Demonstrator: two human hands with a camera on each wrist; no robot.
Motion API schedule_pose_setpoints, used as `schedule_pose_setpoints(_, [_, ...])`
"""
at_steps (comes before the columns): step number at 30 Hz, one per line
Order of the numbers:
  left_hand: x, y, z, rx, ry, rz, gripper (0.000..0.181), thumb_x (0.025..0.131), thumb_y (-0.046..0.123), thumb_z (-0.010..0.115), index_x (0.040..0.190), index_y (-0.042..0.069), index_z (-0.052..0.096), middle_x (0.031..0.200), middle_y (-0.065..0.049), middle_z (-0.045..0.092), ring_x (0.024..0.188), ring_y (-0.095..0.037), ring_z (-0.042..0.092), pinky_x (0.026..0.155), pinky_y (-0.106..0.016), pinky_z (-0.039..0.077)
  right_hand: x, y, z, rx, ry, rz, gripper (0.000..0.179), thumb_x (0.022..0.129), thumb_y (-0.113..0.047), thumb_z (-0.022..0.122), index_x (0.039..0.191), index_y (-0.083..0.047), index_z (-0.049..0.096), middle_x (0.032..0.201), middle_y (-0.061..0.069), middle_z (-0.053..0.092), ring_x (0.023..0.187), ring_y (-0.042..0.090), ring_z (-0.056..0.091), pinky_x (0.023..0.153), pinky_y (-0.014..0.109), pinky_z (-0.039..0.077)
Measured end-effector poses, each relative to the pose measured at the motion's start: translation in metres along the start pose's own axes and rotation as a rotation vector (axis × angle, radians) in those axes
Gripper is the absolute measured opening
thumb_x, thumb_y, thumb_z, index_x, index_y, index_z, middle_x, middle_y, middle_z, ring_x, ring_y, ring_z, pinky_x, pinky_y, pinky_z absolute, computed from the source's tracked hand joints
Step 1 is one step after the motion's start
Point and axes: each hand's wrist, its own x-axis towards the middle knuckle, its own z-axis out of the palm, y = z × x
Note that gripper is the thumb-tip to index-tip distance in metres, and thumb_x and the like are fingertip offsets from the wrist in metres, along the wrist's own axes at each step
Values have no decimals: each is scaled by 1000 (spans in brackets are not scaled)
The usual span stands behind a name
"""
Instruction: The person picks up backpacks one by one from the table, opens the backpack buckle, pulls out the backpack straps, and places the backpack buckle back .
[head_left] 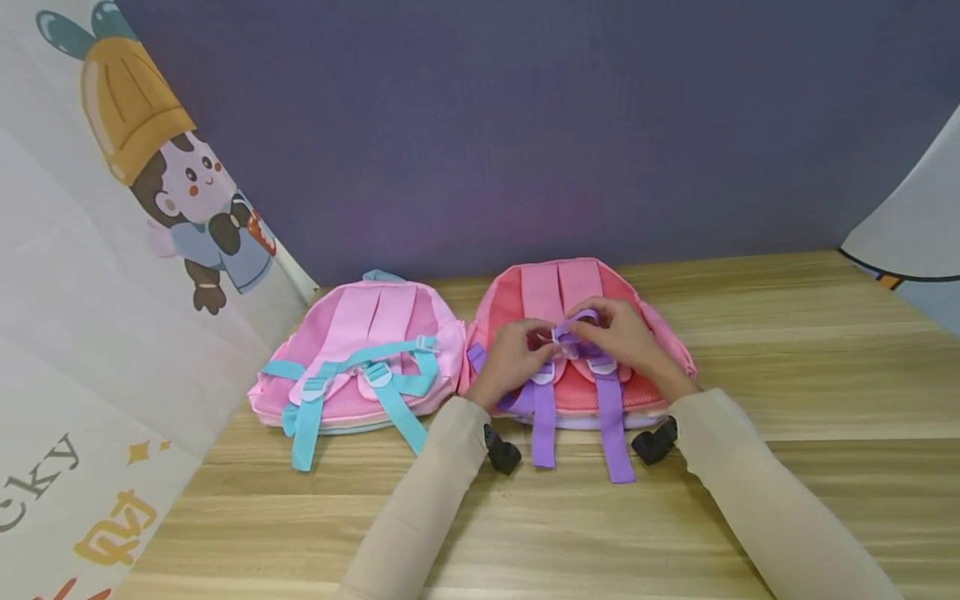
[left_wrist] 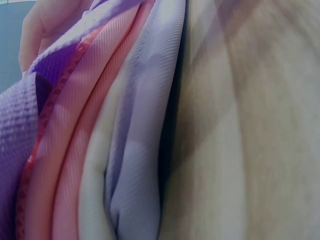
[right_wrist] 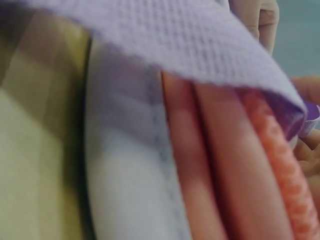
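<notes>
A coral-pink backpack [head_left: 517,292] lies with its strap side up. Over its middle, my left hand [head_left: 513,358] pinches a small pale plastic buckle [head_left: 558,340], partly hidden by the fingertips. Close beside it, my right hand [head_left: 618,333] holds a looped purple strap [head_left: 585,315] between thumb and fingers. Two purple webbing ends [head_left: 615,433] hang down past the backpack's lower edge onto the table. In the left wrist view, the purple webbing [left_wrist: 20,115] crosses the layered edge of the backpack [left_wrist: 75,125]. Part of a hand [right_wrist: 310,150] shows at the right wrist view's border.
A light pink backpack [head_left: 352,317] with teal straps [head_left: 307,433] lies directly left of the coral one. Both are on a wood-grain table [head_left: 787,350]. A dark panel [head_left: 525,125] rises behind, and a white printed sheet [head_left: 90,275] borders the left side.
</notes>
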Motion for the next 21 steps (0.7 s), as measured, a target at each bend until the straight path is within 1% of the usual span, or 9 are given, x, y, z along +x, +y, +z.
schedule_pose_setpoints(5, [1,-1,0,6,12,15,30,85,15,70,113,5,68,99,-9,72,85,-17,64,76,-22,49,0,-1,-3,41,-7,28,22,90,-17,65,105,0,66,87,3,64,69,6,50,62,19,42])
schedule_pose_setpoints(8, [1,-1,0,4,13,18,30,85,15,70,113,5,68,99,-9,72,85,-17,64,76,-22,49,0,-2,-5,74,-12,46,23,91,-17,64,106,1,64,91,2,64,75,6,56,68,18,46])
schedule_pose_setpoints(12, [0,-1,0,-2,11,19,29,85,15,71,112,5,68,97,-9,72,83,-16,64,75,-21,49,-1,-3,-9,98,-14,45,24,92,-16,62,107,2,63,95,2,67,85,5,62,77,16,48])
schedule_pose_setpoints(19, [-1,1,-1,-2,9,19,29,85,15,71,111,3,68,97,-9,72,83,-17,64,74,-21,49,-3,-4,-17,89,-7,62,26,92,-19,62,108,2,63,103,17,68,89,2,64,81,13,46])
schedule_pose_setpoints(21, [-1,2,-1,-5,8,18,29,85,14,71,111,3,68,98,-9,72,84,-17,64,75,-22,49,-4,-5,-19,83,-10,73,28,93,-20,62,110,2,62,105,17,68,89,0,64,82,13,46])
